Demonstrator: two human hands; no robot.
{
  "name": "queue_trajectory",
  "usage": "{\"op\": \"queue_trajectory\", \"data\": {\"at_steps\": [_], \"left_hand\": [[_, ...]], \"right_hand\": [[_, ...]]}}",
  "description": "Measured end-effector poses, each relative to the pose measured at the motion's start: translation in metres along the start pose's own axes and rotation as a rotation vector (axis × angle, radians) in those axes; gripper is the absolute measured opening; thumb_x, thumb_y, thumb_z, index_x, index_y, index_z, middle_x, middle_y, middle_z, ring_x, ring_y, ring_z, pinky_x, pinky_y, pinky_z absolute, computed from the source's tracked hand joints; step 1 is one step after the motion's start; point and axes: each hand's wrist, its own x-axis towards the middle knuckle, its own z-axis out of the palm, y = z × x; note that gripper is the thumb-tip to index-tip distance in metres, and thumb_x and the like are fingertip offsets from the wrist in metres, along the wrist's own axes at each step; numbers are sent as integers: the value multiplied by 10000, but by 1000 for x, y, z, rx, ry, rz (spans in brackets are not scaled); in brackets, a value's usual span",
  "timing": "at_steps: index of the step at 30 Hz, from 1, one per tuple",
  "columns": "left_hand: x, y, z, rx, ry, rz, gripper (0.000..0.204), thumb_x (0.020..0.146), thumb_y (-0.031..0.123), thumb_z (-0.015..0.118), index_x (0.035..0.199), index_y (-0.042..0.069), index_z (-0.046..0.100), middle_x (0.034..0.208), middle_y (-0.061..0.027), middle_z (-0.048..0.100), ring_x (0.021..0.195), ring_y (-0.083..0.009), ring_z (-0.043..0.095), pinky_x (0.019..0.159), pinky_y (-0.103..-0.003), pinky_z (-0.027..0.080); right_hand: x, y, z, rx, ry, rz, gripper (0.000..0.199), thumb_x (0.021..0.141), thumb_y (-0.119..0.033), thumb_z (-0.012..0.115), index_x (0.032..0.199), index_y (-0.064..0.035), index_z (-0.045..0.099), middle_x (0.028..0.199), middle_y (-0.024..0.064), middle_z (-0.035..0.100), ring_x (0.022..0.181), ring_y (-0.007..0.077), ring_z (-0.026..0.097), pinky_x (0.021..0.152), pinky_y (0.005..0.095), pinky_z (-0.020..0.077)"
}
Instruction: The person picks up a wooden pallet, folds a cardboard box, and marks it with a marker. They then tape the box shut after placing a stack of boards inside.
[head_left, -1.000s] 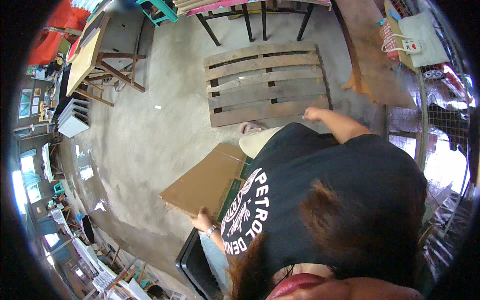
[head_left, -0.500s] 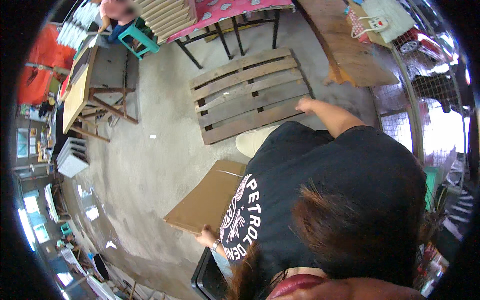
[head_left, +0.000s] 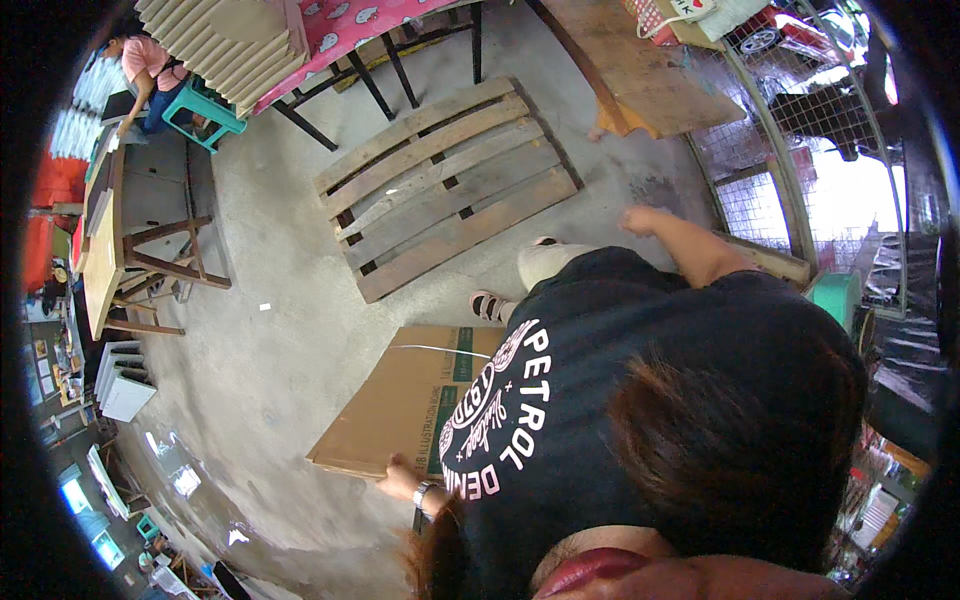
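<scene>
A flat brown cardboard carton (head_left: 365, 410) with green printed bands and a thin white strap hangs at my left side, over the floor. My left hand (head_left: 402, 478), a metal-banded watch on its wrist, is closed on the carton's lower edge. Part of the carton is hidden behind my black shirt. My right hand (head_left: 643, 220) is stretched out to the right, its fingers curled in with nothing visible in them. It is in the air, apart from the wooden pallet (head_left: 440, 190) lying on the floor ahead.
A pink-covered table (head_left: 350, 30) with stacked cream folded sheets (head_left: 205, 50) stands beyond the pallet. A brown wooden board (head_left: 640, 90) and a wire mesh fence (head_left: 790, 130) are at right. At left, a person (head_left: 150, 70) sits on a green stool (head_left: 205, 112) by a wooden-legged table (head_left: 105, 260).
My body has turned and moved, bringing the carton's printed side into view. The pallet and tables now sit further left. My right hand is farther from the pallet; my left still holds the carton.
</scene>
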Motion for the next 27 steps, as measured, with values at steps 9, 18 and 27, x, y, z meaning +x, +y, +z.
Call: {"op": "queue_trajectory", "data": {"at_steps": [9, 18, 27], "left_hand": [[73, -39, -10, 323, 112, 257, 330, 665, 190, 662, 799, -111, 637, 728, -224, 647, 652, -312, 606, 634, -398, 495], [20, 9, 16, -218, 19, 41, 254, 674, -35, 577, 904, -140, 597, 800, -147, 631, 661, -248, 615, 610, -370, 528], [-3, 30, 34, -374, 81, -77, 299, 675, -95, 565, 964, -166, 544, 846, -170, 616, 668, -239, 611, 586, -352, 535]], "right_hand": [[6, 71, -45, 280, 78, -57, 370, 876, -353, 586, 1086, -47, 597, 945, 121, 635, 726, 213, 632, 578, 385, 503], [45, 173, -143, 477, 258, -10, 368, 845, -346, 639, 1093, -77, 596, 799, 81, 635, 627, 183, 581, 581, 341, 486], [59, 258, -97, 369, 328, -272, 311, 863, -311, 584, 992, -33, 633, 903, 135, 642, 769, 234, 616, 663, 365, 492]]}}
